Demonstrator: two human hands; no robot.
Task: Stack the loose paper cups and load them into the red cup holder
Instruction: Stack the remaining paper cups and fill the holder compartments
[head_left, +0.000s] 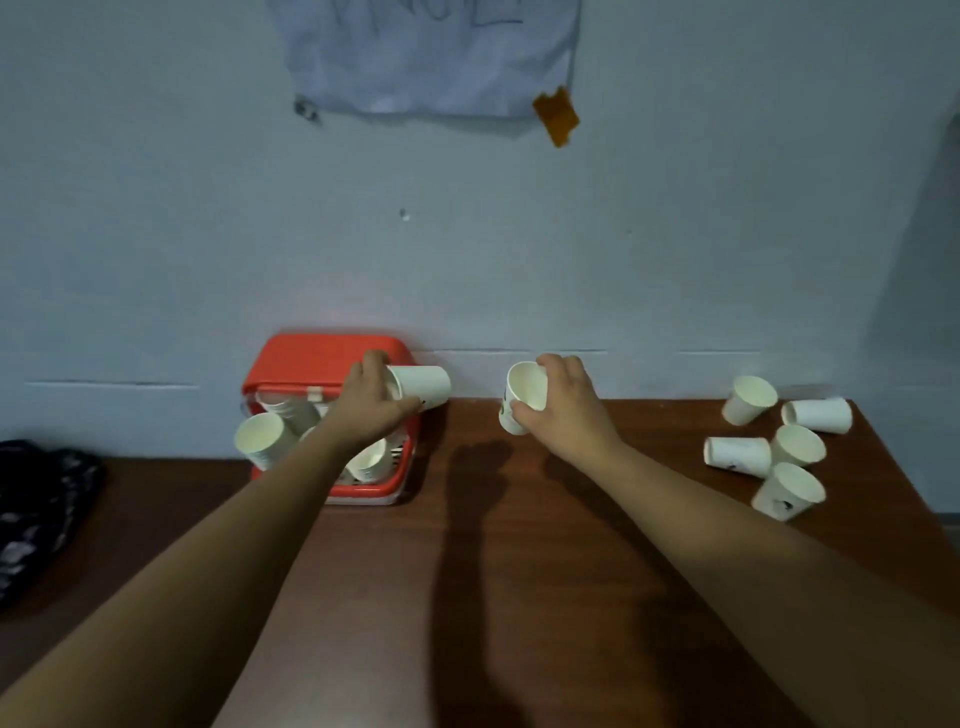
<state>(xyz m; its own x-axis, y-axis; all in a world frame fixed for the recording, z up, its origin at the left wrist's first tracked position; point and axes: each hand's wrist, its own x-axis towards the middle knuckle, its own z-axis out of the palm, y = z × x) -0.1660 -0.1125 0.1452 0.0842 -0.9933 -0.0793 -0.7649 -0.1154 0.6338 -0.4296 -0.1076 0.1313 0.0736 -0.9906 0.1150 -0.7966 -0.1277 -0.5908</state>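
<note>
The red cup holder (317, 358) stands against the wall at the table's back left, with stacks of white paper cups (260, 439) inside it. My left hand (371, 400) grips a white paper cup (423, 387) lying sideways above the holder's right edge, its base pointing right. My right hand (558, 402) holds another paper cup (524, 395) in the air over the table, its mouth tilted toward me. Several loose cups (789, 447) lie and stand at the table's right end.
The brown wooden table (519, 571) butts against a pale wall. A dark patterned cloth (36, 499) lies at the far left. A paper sheet (431, 52) hangs on the wall with orange tape (557, 115).
</note>
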